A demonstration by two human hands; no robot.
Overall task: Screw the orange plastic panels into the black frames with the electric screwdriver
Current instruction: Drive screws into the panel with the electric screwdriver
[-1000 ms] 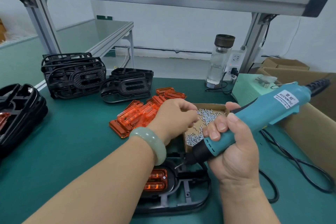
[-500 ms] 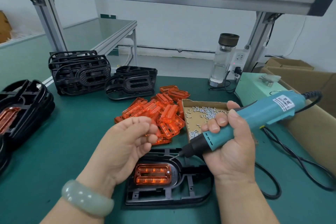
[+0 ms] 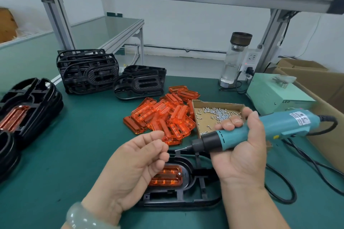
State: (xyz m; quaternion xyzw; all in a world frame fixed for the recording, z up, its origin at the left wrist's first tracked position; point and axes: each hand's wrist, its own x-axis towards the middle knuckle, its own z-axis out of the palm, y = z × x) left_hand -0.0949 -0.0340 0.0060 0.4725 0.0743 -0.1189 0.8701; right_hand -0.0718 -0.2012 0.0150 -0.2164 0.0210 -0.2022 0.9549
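Observation:
A black frame (image 3: 186, 202) lies on the green mat in front of me, with an orange panel (image 3: 167, 176) seated in it; a screw head shows at the panel's right end. My left hand (image 3: 137, 163) hovers palm-up over the frame's left side, thumb and fingertips pinched together as if on screws too small to make out. My right hand (image 3: 242, 154) grips the teal electric screwdriver (image 3: 279, 126) almost level, its bit pointing left just above the frame's far edge, close to my left fingertips.
Loose orange panels (image 3: 162, 115) are piled beyond the frame, next to a cardboard tray of screws (image 3: 214, 115). Stacks of black frames (image 3: 89, 70) stand at the back; a fitted stack (image 3: 24, 109) sits left. A bottle (image 3: 234, 61), power box (image 3: 275, 95), cable (image 3: 279, 191) and carton (image 3: 325, 98) crowd the right.
My left hand left the screw tray, drew back toward me and turned palm-up with its fingers pinched. The screwdriver tilted nearer to level, its bit now beside those fingertips.

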